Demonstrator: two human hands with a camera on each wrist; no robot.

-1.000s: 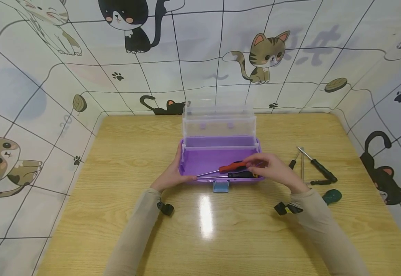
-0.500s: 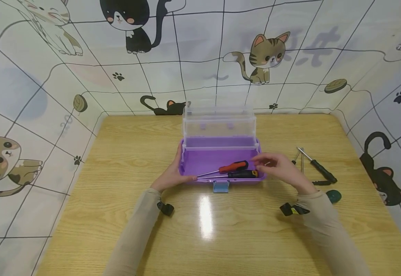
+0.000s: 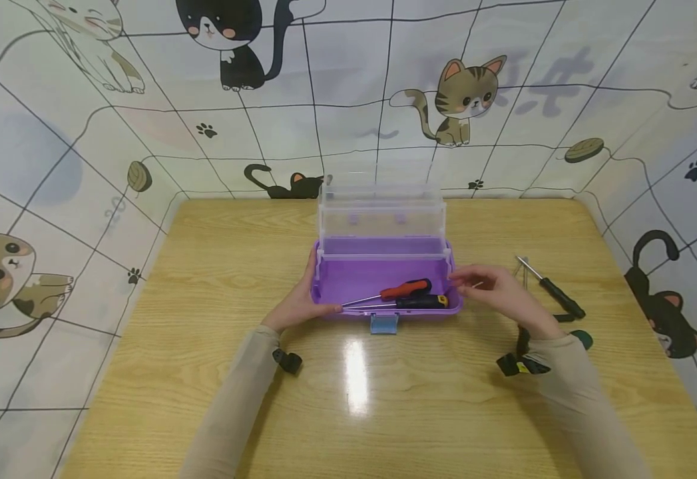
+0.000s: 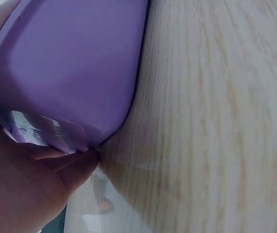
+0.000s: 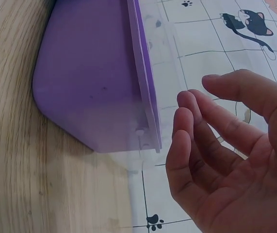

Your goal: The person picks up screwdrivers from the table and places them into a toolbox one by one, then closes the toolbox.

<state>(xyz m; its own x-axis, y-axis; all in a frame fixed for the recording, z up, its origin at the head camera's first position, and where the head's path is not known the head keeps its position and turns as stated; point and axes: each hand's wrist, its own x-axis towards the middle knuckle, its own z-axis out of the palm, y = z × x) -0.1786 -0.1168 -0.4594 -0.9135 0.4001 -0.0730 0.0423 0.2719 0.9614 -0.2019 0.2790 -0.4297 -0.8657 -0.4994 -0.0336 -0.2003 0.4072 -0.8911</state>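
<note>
A purple toolbox (image 3: 354,274) stands on the table with its clear lid (image 3: 382,223) raised at the back. Inside, along the front, lie a red-handled screwdriver (image 3: 405,289) and a black-and-yellow screwdriver (image 3: 422,303). My left hand (image 3: 293,303) grips the box's left end, thumb along the front rim; the left wrist view shows the fingers against its end wall (image 4: 75,68). My right hand (image 3: 494,294) hovers at the right end with nothing in it. In the right wrist view, its loosely bent fingers (image 5: 179,160) stand apart from the box.
Right of the box lie a black-handled screwdriver (image 3: 562,297), another dark handle (image 3: 564,318) and a dark green handle (image 3: 582,338), partly hidden by my right arm. A blue latch (image 3: 384,324) hangs at the box's front. A cat-patterned wall covering (image 3: 348,126) surrounds the table (image 3: 234,266).
My right hand has drawn back to the right, from over the screwdrivers' handles to beyond the box's right rim. Both screwdrivers stay in the box. My left hand has not moved.
</note>
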